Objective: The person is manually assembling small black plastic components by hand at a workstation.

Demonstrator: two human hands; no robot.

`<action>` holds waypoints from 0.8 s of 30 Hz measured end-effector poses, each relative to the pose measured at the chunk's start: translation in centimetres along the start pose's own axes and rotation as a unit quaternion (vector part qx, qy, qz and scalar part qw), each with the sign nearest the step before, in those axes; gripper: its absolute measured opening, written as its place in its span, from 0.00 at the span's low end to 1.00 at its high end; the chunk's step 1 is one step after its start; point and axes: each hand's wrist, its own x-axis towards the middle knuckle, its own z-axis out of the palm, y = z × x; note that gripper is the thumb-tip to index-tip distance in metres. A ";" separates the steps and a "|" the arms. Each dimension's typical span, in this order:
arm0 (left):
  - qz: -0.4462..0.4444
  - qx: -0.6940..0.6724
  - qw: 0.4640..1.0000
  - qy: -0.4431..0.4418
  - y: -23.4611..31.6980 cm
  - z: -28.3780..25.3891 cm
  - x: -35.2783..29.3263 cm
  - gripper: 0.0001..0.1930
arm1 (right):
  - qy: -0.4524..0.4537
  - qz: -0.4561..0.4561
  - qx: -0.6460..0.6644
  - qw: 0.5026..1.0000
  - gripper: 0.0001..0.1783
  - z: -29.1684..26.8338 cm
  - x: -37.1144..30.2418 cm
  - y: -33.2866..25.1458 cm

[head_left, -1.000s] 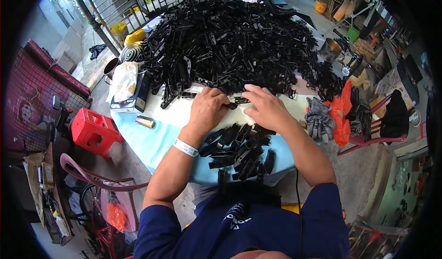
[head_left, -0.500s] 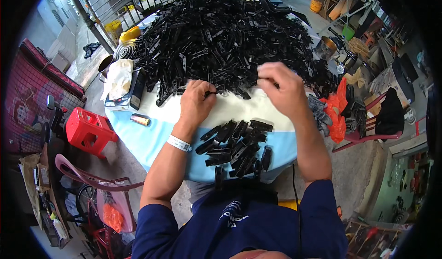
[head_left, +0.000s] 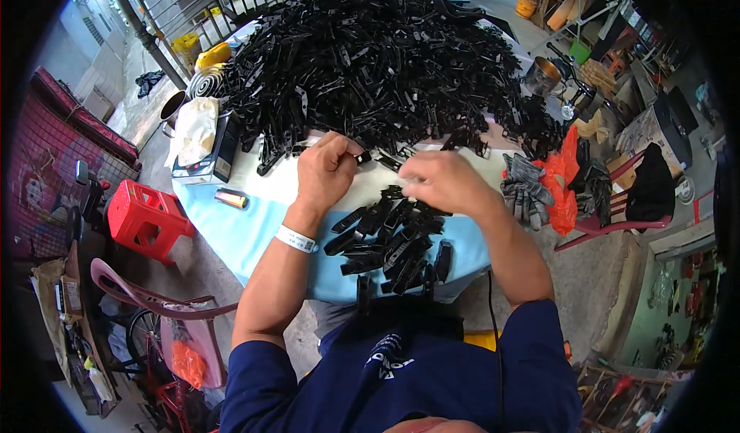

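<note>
head view: left hand fingers pinch black piece, likely steadying it; right hand blurred, cannot tell fingers; pile handily near

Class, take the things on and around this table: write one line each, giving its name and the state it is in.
Left hand: curled, gripping a black part
Right hand: bent, blurred; grip unclear
Large heap: loose, jumbled
Small heap: loose, overlapping pieces
Cloth: spread over the table
Wristband: fastened on the left wrist
Grey gloves: unworn
Orange bag: crumpled
Red stool: upright
</note>
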 end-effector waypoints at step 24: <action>-0.017 -0.184 0.968 -0.171 1.6 0.8 -0.2 0.10 | 0.121 0.141 0.207 0.960 0.07 0.0 -0.5 2.2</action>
